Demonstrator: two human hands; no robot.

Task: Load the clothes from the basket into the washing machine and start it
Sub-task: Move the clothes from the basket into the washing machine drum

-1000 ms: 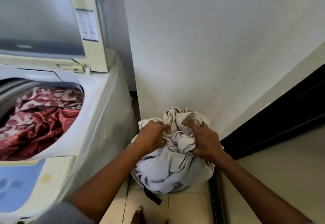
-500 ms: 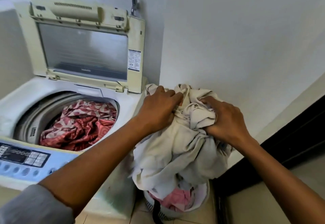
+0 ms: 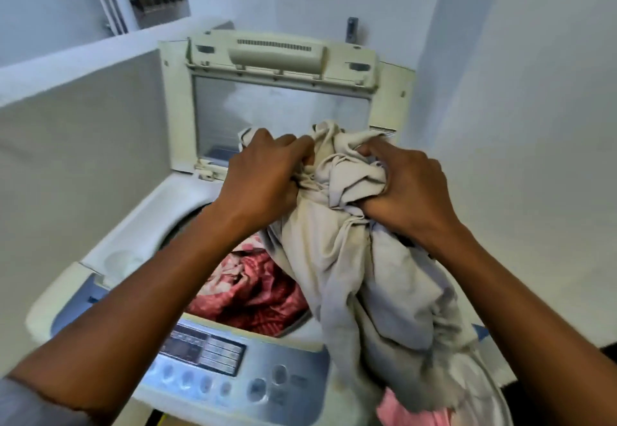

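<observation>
Seeing washing machine (image 3: 140, 225) with lid (image 3: 280, 108) up, red patterned clothes (image 3: 253, 295) lying in drum. Gripping with left hand (image 3: 263, 171), fingers curled in – beige cloth bundle (image 3: 350, 275) – clutching it too with right hand (image 3: 410, 188), dangling it over drum's right side.

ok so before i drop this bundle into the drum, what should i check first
1. Lid open and out of the way: ok, it stands upright behind the opening.
2. Grip: ok, left hand and right hand both grip the top of the pale bundle.
3. Bundle wholly over the drum: not ok, its lower part hangs across the right end of the control panel.
4. Room in the drum: cannot tell, red patterned cloth lies in it and its depth is hidden.
5. Pink garment below the bundle: cannot tell whether it is caught in it.
</observation>
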